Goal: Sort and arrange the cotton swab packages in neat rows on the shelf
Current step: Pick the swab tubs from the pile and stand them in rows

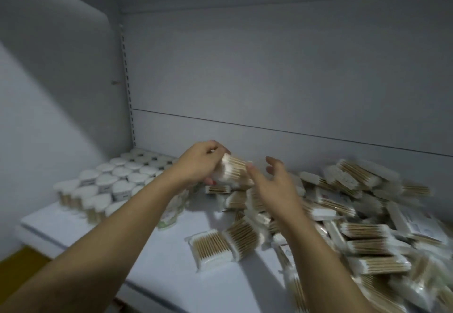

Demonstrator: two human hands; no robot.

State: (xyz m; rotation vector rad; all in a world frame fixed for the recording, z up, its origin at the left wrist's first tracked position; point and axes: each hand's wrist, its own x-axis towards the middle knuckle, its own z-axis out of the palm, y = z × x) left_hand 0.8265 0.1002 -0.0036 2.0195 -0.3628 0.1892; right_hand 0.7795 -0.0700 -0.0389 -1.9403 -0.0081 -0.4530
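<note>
Left hand [203,163] reaches in from the lower left and grasps a cotton swab package [231,171], fingers curled round its white end. It holds the package above the shelf [171,278], close to the back panel [269,79]. Blur hides whether this is one package or a small stack pressed together. Right hand [275,185] hovers just beside the package's other end, released, fingers spread and holding nothing. Whether a fingertip touches the wrapper cannot be told.

To the right, a loose pile [362,217] of the same flat packages sprawls across the shelf. They lie at every angle, overlapping, and run out of the picture at the lower right. Two flat packages [220,242] lie side by side in front of the pile, on bare shelf. To the left, round tubs [110,182] of swabs stand in tidy rows.

Several risks follow from this layout.
- The right forearm crosses low over the pile, so a careless sweep could shove packages toward the front of the shelf and off it.
- The wrapper looks slick and is gripped by one end only, so the package could slip or tilt as it is set down.
- Set too near the tubs, it could knock their rows askew.
- Packages resting on one another in the heap may slide when one is drawn out from beneath.
</note>
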